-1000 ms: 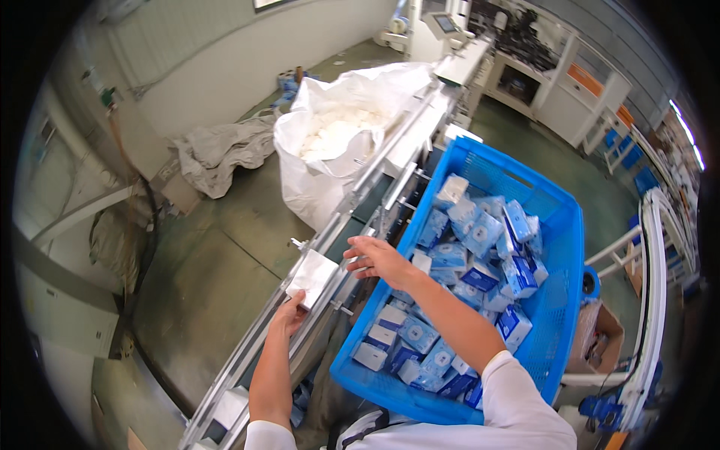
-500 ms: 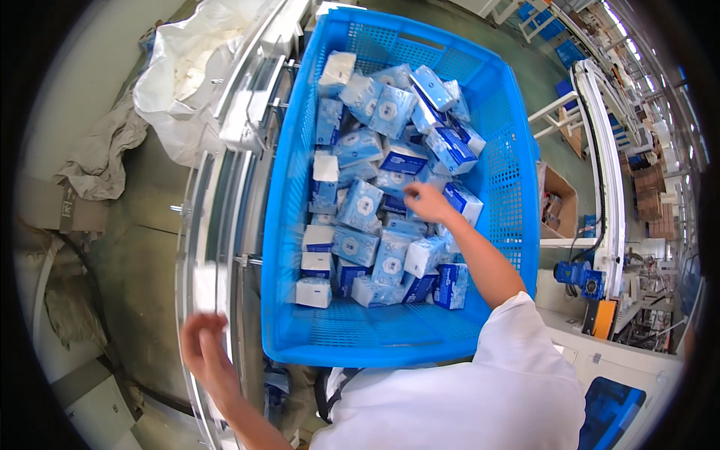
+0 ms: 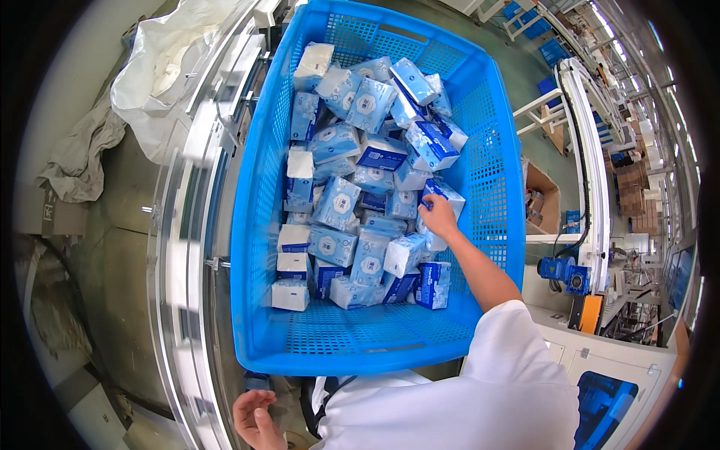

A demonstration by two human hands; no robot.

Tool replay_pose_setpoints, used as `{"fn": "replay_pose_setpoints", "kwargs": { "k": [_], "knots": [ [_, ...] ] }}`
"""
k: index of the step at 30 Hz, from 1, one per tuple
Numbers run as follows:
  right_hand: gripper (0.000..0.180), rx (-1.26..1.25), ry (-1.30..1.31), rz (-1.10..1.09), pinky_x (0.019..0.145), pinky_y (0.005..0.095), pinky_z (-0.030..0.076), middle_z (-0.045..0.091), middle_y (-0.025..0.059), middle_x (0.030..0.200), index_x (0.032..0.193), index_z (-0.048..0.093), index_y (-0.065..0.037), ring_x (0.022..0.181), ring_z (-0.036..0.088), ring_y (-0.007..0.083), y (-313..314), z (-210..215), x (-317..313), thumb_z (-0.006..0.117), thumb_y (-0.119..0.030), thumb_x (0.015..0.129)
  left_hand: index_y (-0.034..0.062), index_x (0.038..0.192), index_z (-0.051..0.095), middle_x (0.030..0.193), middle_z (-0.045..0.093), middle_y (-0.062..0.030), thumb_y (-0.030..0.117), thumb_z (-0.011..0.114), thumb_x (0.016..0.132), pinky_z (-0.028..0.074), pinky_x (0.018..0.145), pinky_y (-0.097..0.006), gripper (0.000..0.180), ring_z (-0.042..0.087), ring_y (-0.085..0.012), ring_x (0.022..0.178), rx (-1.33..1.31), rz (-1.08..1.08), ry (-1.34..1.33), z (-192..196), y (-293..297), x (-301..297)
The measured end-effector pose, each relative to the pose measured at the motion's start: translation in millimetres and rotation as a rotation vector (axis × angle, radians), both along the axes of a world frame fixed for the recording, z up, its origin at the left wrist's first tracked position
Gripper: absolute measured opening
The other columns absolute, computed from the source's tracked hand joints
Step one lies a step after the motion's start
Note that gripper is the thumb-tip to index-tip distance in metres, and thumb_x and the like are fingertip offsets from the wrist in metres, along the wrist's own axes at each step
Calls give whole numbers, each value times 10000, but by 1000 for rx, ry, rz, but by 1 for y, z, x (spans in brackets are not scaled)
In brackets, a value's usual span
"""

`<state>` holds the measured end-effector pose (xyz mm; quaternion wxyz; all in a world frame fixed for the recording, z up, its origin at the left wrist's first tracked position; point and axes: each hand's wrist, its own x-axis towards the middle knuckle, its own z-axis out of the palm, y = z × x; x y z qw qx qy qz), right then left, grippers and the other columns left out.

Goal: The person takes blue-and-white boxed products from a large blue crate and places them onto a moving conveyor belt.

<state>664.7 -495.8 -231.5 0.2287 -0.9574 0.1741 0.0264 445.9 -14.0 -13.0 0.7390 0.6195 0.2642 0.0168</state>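
Note:
A large blue plastic basket stands before me, heaped with several soft packs of tissues in light blue, white and dark blue film. My right hand reaches in at the right of the heap. Its fingers are bent closed against the near edge of a tissue pack; the palm side is hidden. Close to that hand lie a white-ended tissue pack and a dark blue one. Outside the basket's near left corner, my left hand hangs loosely curved, thumb apart, with nothing in it.
A metal-railed conveyor runs along the basket's left side, with white packs blurred on it. Beyond it sits a white plastic sack. To the right are a cardboard box, a blue motor and a white machine frame.
My right hand has moved across the heap onto a tissue pack at the right. The left hand has drawn from the conveyor toward my body. The whole view has shifted slightly.

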Motion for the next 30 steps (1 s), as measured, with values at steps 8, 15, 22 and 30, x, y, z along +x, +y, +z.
{"fn": "replay_pose_setpoints", "kwargs": {
  "k": [8, 15, 22, 30],
  "knots": [
    [657, 85, 629, 543, 882, 385, 486, 642, 209, 1096, 1218, 576, -4, 1036, 609, 339, 70, -70, 22, 737, -319, 665, -26, 1127, 580, 1038, 641, -142, 244, 676, 884, 511, 822, -333, 375, 620, -226, 937, 15, 71, -26, -5, 17, -15],
    [674, 105, 704, 728, 833, 413, 487, 631, 222, 1048, 1111, 555, 20, 998, 601, 364, 112, -31, 15, 772, -352, 592, -10, 1124, 578, 1016, 639, -128, 253, 654, 892, 512, 811, -327, 359, 623, -209, 903, 98, 3, -7, -1, 13, -17],
    [770, 1009, 377, 475, 936, 311, 426, 549, 126, 1206, 1406, 308, -14, 1087, 533, 206, 123, 184, 10, 708, -188, 772, 4, 1267, 442, 1200, 554, -141, 117, 630, 881, 480, 876, -338, 444, 592, -225, 1051, -131, -247, -69, 1, -15, 21],
    [340, 1376, 331, 390, 858, 255, 445, 574, 40, 1060, 1221, 466, -68, 953, 540, 102, 261, 239, -125, 572, -210, 931, 101, 1430, 244, 1389, 404, -134, 329, 630, 889, 392, 1008, -416, 703, 438, -270, 1258, -669, -348, -62, 5, 6, 27]
  ]
}}
